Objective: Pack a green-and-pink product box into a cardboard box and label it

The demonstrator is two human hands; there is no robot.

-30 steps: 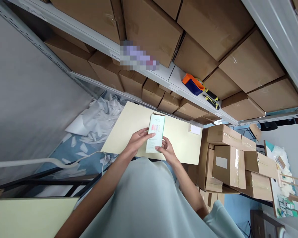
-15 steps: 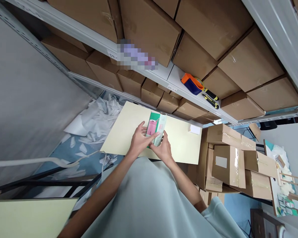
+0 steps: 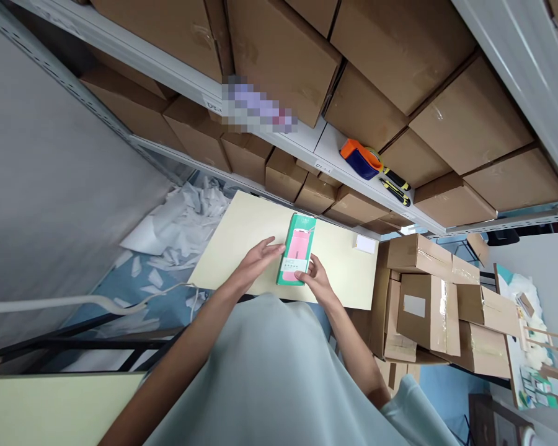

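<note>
A slim green retail box [image 3: 297, 251] with a picture of a pink device on its front is held above the pale yellow table [image 3: 339, 272]. My right hand [image 3: 317, 279] grips its lower right side, the thumb over the front and the other fingers behind. My left hand [image 3: 260, 260] is at the box's left edge with its fingers stretched out, the fingertips close to or touching it; I cannot tell which. The printed front faces me.
A small white box [image 3: 364, 243] lies at the table's right end. Shelves with cartons [image 3: 372, 93] rise behind, holding an orange and blue tape dispenser [image 3: 360, 158] and utility knives [image 3: 395, 189]. Stacked cartons [image 3: 428, 310] stand right; crumpled paper [image 3: 177, 217] lies left.
The box has turned from showing its front and side to showing its full front. My left hand has let go of it and moved slightly left, its fingers straightened.
</note>
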